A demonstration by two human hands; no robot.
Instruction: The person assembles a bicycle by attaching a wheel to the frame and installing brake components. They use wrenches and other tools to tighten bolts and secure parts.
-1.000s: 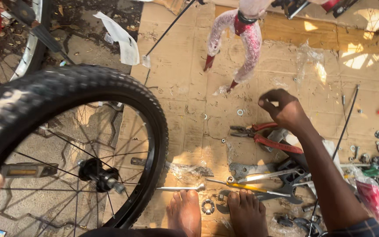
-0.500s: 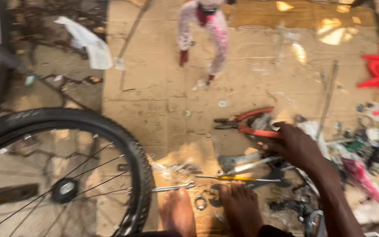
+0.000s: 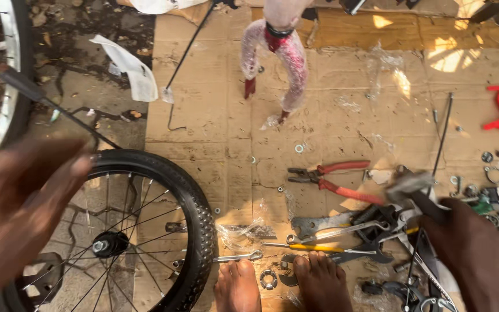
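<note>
A black-tyred bicycle wheel (image 3: 145,231) lies over the cardboard sheet's (image 3: 215,115) left edge. The blurred left hand (image 3: 18,214) hovers above it, fingers spread apart. The right hand (image 3: 469,248), near the sheet's right edge, has its fingers clamped on a grey metal tool (image 3: 408,184), beside red-handled pliers (image 3: 333,176).

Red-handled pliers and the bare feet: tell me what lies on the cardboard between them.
In the head view, between the red-handled pliers and the bare feet lie a flat grey spanner and a yellow-handled screwdriver, with crumpled clear plastic wrap off to the side.
</note>
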